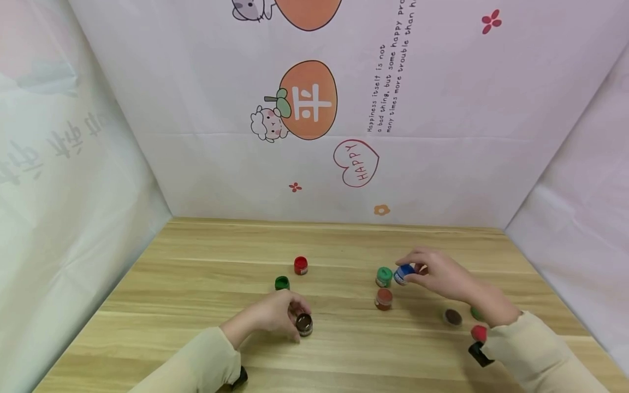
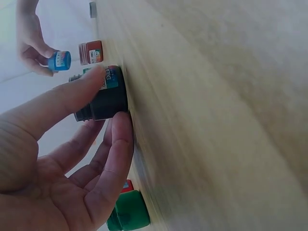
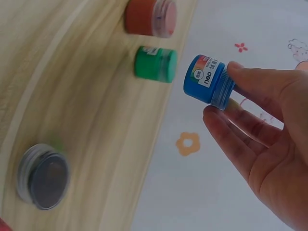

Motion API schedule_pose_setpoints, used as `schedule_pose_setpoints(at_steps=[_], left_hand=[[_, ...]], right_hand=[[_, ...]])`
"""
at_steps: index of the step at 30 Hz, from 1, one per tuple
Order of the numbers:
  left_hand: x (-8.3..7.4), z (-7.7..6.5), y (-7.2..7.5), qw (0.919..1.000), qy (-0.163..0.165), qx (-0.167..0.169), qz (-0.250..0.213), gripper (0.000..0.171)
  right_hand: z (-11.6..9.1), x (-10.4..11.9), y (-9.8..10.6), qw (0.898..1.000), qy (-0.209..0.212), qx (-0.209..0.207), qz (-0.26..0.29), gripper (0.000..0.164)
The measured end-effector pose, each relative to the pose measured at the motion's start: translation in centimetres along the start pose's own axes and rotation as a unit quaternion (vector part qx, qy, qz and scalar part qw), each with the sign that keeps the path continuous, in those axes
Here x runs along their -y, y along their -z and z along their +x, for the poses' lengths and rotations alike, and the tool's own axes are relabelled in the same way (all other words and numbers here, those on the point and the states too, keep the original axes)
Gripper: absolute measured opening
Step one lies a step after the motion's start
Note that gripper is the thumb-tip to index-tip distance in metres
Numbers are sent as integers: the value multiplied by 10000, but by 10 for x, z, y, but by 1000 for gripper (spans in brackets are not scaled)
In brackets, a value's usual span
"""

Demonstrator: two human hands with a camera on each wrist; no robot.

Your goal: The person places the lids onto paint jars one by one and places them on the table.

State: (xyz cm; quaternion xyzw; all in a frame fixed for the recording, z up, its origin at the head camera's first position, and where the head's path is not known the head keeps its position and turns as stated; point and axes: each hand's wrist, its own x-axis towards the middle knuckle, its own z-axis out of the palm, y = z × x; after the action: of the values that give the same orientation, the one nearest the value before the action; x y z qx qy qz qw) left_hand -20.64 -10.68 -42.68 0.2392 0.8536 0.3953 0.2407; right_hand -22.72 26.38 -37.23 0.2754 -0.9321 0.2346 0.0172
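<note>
My left hand (image 1: 275,313) holds a small lidless jar of dark brown paint (image 1: 304,325) between thumb and fingers. In the left wrist view that brown paint jar (image 2: 108,98) stands on the wood surface. Over on the right, my right hand (image 1: 439,274) pinches a blue paint jar (image 1: 403,274) at its lid end. The right wrist view shows the blue paint jar (image 3: 202,79) tilted and held off the table, thumb on one side, fingers on the other. Beside it stand a lighter green paint jar (image 1: 384,277) and an orange-brown paint jar (image 1: 384,299).
A lidless red paint jar (image 1: 301,266) and a lidless dark green paint jar (image 1: 282,283) stand beyond my left hand. Near my right forearm lie a brown lid (image 1: 452,317), a red lid (image 1: 479,333) and a partly hidden green one. A printed white cloth (image 1: 221,180) rises behind the table.
</note>
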Motion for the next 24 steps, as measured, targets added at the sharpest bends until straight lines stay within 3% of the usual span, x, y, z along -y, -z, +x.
schedule_pose_setpoints(at_steps=[9, 17, 24], left_hand=[[-1, 0, 0, 9998, -23, -80, 184, 39], [1, 2, -1, 9999, -41, -58, 126, 38], [2, 2, 0, 9999, -70, -88, -33, 37]], right_hand=[[0, -13, -7, 9996, -122, 249, -54, 28], [1, -19, -17, 9979, -96, 545, -335, 31], [2, -24, -23, 9970, -110, 565, -508, 31]])
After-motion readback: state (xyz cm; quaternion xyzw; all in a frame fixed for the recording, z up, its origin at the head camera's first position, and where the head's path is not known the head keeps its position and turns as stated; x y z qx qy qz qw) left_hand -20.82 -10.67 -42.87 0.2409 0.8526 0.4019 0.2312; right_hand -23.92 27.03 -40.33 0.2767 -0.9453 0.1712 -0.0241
